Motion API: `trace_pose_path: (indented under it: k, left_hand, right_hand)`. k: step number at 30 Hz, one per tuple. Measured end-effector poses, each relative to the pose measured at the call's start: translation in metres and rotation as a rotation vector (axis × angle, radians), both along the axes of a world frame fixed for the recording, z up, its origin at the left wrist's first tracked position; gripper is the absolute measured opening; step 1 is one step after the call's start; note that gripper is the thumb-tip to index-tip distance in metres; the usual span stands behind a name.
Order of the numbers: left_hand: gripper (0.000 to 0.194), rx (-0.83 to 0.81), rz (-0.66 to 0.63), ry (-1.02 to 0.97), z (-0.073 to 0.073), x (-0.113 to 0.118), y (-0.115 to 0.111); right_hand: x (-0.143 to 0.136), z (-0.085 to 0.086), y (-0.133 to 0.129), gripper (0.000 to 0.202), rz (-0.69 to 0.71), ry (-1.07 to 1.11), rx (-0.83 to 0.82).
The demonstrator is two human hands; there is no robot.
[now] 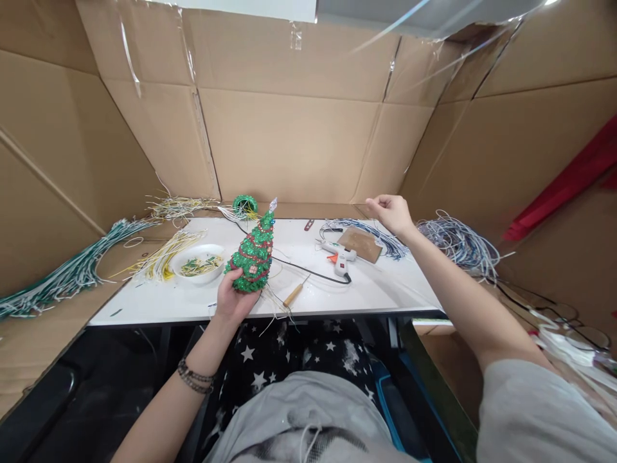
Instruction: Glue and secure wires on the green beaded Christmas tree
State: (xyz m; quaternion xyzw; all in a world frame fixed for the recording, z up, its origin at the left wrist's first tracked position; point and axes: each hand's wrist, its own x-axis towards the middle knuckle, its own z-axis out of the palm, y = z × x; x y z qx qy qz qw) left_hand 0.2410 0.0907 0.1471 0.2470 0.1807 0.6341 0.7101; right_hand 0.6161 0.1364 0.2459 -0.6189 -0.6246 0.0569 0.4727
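Observation:
My left hand [235,301] is wrapped around the base of a small green Christmas tree [253,257]. The tree leans slightly right, with red garlands winding round it and a pale, shiny tip on top. Away to the right, my right hand [391,212] is raised over the table's far side, thumb and fingers pinched together. What the pinch holds, if anything, is too small to make out. Below that hand lie a white glue gun [341,260] with an orange part and a brown board [360,244]. A wooden-handled awl [293,295] rests on the table near the tree.
A white bowl [178,262] of green and yellow clippings stands on the white table [144,302]. Green-white wire bundles [62,273] lie left, blue-white wires [457,247] right. A green ring-shaped piece [245,204] sits behind. Cardboard walls [289,141] enclose the table; a black cord [313,275] crosses it.

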Motion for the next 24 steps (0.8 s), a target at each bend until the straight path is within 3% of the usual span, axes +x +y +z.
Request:
trace_pose_path:
  k: [5, 11, 18, 21, 24]
  left_hand:
    - [0.049, -0.014, -0.009, -0.013, 0.001, 0.001, -0.002]
    - [0.048, -0.002, -0.002, -0.019, 0.000, 0.001, -0.002]
    - [0.048, 0.004, -0.004, -0.034, 0.001, 0.002, -0.005]
    - [0.049, 0.037, -0.013, -0.013, 0.005, 0.005, -0.010]
    - [0.050, 0.074, 0.003, 0.025, 0.010, 0.008, -0.018]
  right_hand:
    - [-0.012, 0.002, -0.002, 0.021, 0.034, 0.009, 0.023]
    - [-0.034, 0.000, -0.014, 0.036, 0.013, 0.032, 0.094]
    - [-0.121, -0.028, -0.053, 0.033, 0.330, 0.140, 0.086]
    - [-0.163, -0.044, -0.068, 0.025, 0.566, 0.396, 0.065]
    - [-0.197, -0.054, -0.080, 0.027, 0.653, 0.598, 0.073]
